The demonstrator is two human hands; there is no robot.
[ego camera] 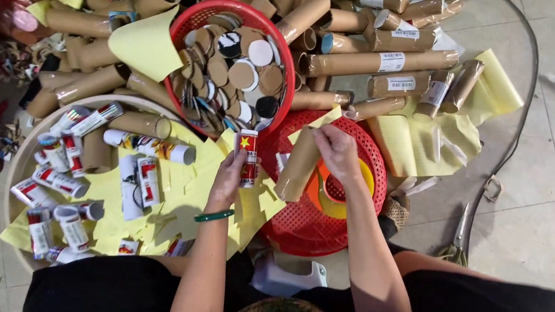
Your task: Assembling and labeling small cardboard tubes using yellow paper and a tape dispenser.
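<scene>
1. Gripping a red-labelled tube [247, 158], the left hand [227, 182] has its fingers wrapped round the lower half; tube upright, long axis toward the disc basket [196, 20].
2. Right hand [337, 152] pinches a plain cardboard tube [297, 165] at its top end; it slants down-left over the upturned red basket [362, 149].
3. Both look light, stiff, crushable; mid-body hold seems safest.

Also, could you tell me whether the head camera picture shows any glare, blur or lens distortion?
Head view: even, soft light with faint shadows; mild glare on the pale tiled floor; the left hand holding the small red-and-white wrapped tube is sharp, the right hand slightly soft; wide-lens bending shows at the edges.
</scene>
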